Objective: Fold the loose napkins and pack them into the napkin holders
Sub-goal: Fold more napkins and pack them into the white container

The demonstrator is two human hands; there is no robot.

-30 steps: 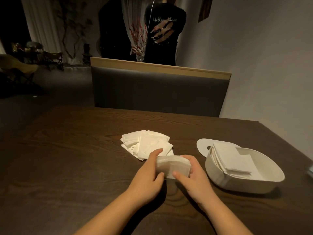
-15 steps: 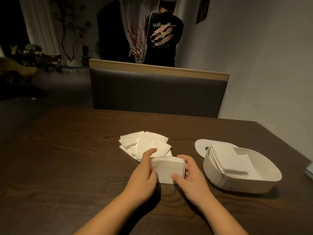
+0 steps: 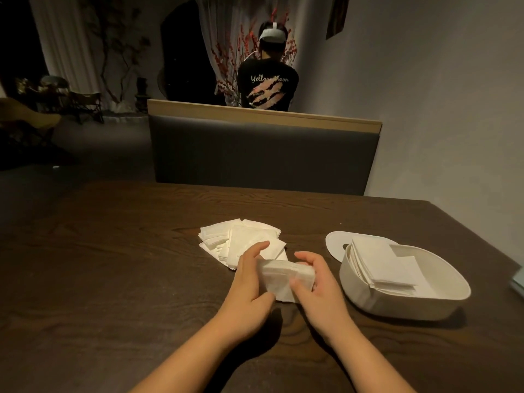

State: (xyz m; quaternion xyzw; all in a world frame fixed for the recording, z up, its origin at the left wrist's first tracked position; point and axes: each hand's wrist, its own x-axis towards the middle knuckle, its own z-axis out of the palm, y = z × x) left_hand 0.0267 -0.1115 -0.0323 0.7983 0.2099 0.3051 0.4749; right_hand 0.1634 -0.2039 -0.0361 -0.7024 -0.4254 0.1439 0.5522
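A folded white napkin stack (image 3: 279, 279) is held just above the dark wooden table (image 3: 113, 279) between both hands. My left hand (image 3: 249, 282) grips its left end, thumb below and fingers over the top. My right hand (image 3: 314, 282) grips its right end, thumb across the front. Behind them lies a loose pile of white napkins (image 3: 235, 239). To the right stands a white oval napkin holder (image 3: 368, 302) with several folded napkins (image 3: 382, 268) leaning inside at its left.
The holder's white lid (image 3: 336, 243) lies flat behind its left end. A grey padded bench back (image 3: 263, 154) stands beyond the table's far edge, with a person standing behind it. A pale object (image 3: 519, 279) shows at the right frame edge.
The napkin stack has tipped over in my hands, its long edge now facing up, and my right thumb has slid across its front. The camera has tilted upward.
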